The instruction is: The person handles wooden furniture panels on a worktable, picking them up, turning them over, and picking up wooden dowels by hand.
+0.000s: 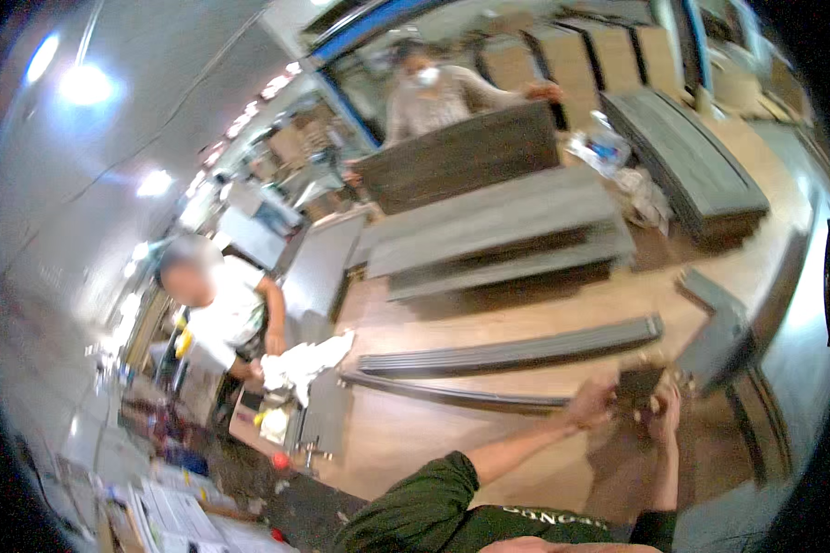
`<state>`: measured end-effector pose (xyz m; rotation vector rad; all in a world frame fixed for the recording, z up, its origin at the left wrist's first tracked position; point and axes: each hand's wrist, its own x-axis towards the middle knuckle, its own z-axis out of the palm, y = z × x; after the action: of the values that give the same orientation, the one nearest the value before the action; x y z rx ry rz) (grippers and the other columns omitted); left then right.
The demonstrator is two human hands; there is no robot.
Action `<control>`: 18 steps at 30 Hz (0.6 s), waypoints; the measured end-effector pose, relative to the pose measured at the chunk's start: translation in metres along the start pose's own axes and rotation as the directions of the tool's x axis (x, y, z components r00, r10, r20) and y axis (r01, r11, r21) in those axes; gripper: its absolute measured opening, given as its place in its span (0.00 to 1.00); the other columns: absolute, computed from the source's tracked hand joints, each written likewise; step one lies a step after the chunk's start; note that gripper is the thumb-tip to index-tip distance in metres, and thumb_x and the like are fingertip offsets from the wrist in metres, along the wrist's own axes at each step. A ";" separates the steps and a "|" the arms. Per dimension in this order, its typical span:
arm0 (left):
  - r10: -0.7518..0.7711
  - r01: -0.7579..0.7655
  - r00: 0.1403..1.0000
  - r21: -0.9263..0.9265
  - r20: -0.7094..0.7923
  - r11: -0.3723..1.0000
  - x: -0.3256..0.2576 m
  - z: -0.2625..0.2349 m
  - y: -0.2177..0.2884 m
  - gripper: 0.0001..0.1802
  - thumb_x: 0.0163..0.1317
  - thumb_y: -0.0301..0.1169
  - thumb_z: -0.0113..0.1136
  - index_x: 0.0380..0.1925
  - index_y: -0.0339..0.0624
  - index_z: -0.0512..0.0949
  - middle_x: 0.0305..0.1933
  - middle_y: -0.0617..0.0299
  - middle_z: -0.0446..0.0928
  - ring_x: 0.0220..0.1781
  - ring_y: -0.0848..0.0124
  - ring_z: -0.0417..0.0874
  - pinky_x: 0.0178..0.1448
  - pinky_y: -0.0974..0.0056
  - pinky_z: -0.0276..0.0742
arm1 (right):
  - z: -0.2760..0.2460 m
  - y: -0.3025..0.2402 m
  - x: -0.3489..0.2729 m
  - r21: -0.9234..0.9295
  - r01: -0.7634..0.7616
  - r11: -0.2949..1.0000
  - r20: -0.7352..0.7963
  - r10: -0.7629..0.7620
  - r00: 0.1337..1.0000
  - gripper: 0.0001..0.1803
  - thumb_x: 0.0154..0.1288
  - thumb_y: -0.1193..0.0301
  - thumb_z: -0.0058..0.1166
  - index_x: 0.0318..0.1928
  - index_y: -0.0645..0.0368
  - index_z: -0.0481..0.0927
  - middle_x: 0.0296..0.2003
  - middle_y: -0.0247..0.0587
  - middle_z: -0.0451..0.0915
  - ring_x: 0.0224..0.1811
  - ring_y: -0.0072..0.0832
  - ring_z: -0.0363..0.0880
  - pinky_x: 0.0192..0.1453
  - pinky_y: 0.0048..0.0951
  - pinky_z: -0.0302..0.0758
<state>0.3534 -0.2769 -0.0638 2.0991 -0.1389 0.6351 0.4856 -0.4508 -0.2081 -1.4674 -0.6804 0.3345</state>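
At the table's right side, I hold a small dark rectangular piece [638,383] between both hands. My left hand [594,404] is closed at its left edge, close to the end of a thin dark strip [461,391] lying on the table. My right hand [664,412] grips the piece from the right with bent fingers. Blur hides the exact finger contact and what the piece is. Beyond my hands lies a bundle of long grey strips [512,347]. Some grey angled pieces [715,323] lie to the right of my hands.
Stacked dark panels [498,230] cover the far part of the wooden table [424,429]. Across it, a masked person [438,97] holds up a dark panel [461,155]. Another person [226,304] at the left handles white cloth [306,364]. More panels [687,157] are piled far right.
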 end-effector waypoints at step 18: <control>-0.196 0.148 0.966 0.259 0.170 0.954 -0.028 0.022 -0.021 0.26 0.53 0.35 0.55 0.53 0.38 0.65 0.45 0.48 0.74 0.45 0.51 0.75 0.44 0.54 0.73 | 0.014 -0.029 -0.003 0.311 -0.312 0.898 -0.091 0.355 0.931 0.15 0.63 0.62 0.42 0.45 0.58 0.70 0.42 0.43 0.68 0.48 0.39 0.66 0.51 0.41 0.66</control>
<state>0.3445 -0.2857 -0.1033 2.3793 0.0164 0.3545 0.4696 -0.4444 -0.1813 -1.3050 -0.2421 0.5634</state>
